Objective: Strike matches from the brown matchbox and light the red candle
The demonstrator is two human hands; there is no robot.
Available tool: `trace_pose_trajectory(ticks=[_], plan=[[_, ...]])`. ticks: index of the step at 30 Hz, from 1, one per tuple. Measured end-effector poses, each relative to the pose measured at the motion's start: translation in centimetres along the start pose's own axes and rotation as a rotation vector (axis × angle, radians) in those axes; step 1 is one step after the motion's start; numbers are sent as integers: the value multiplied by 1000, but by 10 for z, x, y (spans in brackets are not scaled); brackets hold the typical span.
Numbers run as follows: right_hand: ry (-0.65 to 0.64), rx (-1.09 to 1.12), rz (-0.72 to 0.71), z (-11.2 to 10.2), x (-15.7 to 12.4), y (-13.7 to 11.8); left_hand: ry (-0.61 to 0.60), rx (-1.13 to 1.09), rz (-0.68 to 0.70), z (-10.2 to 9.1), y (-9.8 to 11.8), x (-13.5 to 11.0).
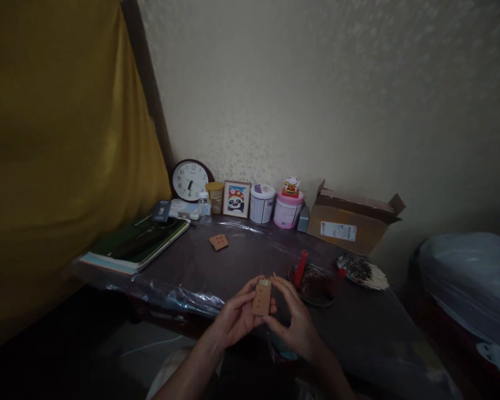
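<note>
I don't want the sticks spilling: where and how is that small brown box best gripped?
Likely by the long sides of the small brown box, towards its near end, coming from the near side: it is narrow and flat-faced, and the pale sticks show at its far end.

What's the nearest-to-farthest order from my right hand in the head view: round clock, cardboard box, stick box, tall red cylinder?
1. Stick box: in the left hand, right by the right hand.
2. Tall red cylinder: just beyond, slightly right.
3. Cardboard box: back right.
4. Round clock: far back, left.
</note>
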State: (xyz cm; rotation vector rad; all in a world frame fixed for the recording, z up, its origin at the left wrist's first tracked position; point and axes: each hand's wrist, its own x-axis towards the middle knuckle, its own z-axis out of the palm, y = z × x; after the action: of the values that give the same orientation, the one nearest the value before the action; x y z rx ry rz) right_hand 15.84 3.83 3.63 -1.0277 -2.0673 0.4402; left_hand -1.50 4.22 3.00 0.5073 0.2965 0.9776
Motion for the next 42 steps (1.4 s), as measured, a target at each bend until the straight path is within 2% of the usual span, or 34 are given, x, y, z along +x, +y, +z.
trace_pose_trajectory(ticks=[16, 24, 30, 35, 42], plan=[[46, 5, 12, 7, -2, 4, -30, 68, 54, 2, -1, 1], [86, 47, 47, 8, 0, 3, 10, 130, 118, 3, -1, 1], [175, 25, 116, 7, 1, 4, 142, 372, 335, 3, -1, 0], [179, 20, 117, 7, 2, 6, 123, 557, 325, 0, -1, -2], [185, 48, 118, 7, 2, 6, 61, 570, 363, 0, 0, 0]])
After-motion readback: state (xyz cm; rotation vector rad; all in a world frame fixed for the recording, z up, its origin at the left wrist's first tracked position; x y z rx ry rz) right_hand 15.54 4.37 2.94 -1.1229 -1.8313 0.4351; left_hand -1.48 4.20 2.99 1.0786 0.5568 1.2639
